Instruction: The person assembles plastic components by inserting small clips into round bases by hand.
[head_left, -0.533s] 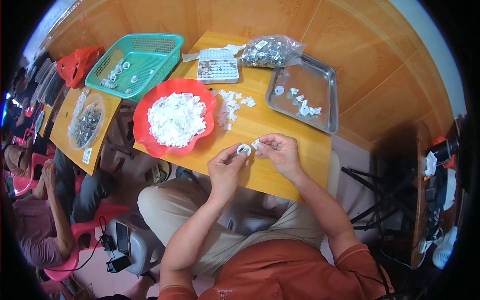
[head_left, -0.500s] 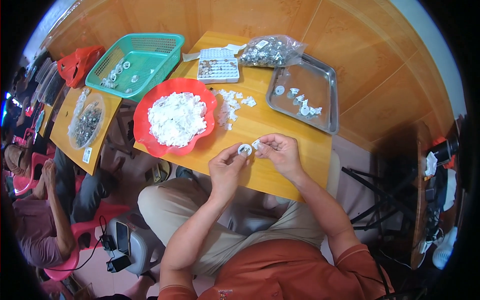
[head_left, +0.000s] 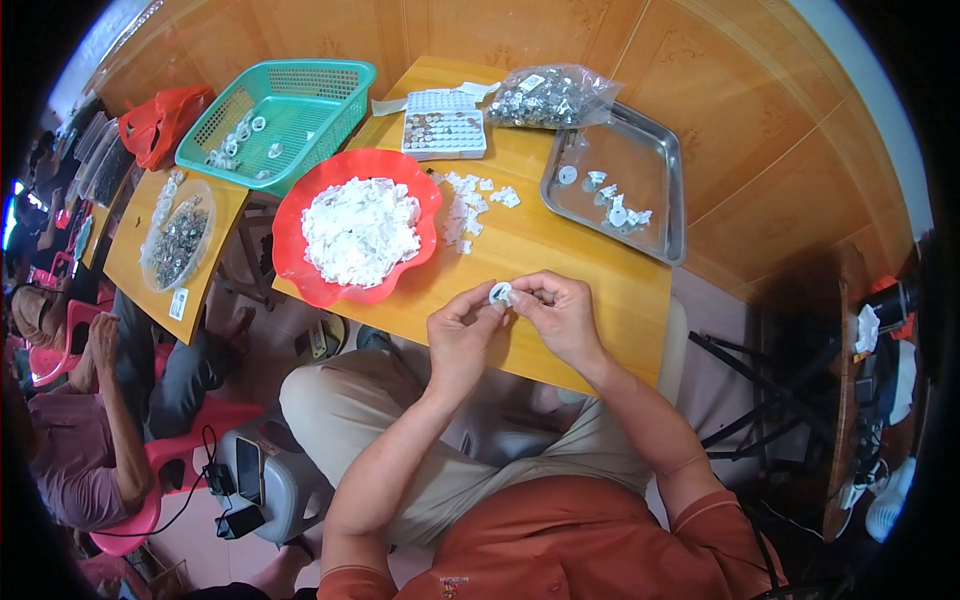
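Above the table's near edge, my left hand (head_left: pixel 464 335) pinches a small round white plastic part (head_left: pixel 500 292) with an opening in its middle. My right hand (head_left: pixel 556 314) is closed at the part's right side, its thumb and forefinger pressed against it. The small white plastic piece in those fingertips is mostly hidden. To the left stands a red scalloped bowl (head_left: pixel 288 262) heaped with small white plastic pieces (head_left: pixel 362 232). Loose white pieces (head_left: pixel 463 212) lie beside the bowl.
A metal tray (head_left: pixel 672 225) with several white parts is at the right. Behind are a coin-cell-like tray (head_left: pixel 445 134), a clear bag of metal parts (head_left: pixel 552 97) and a green basket (head_left: pixel 335 128). A person (head_left: pixel 85 440) sits at the left.
My right hand has brought its small white piece leftward against the round part, so both hands now meet. The view has shifted slightly.
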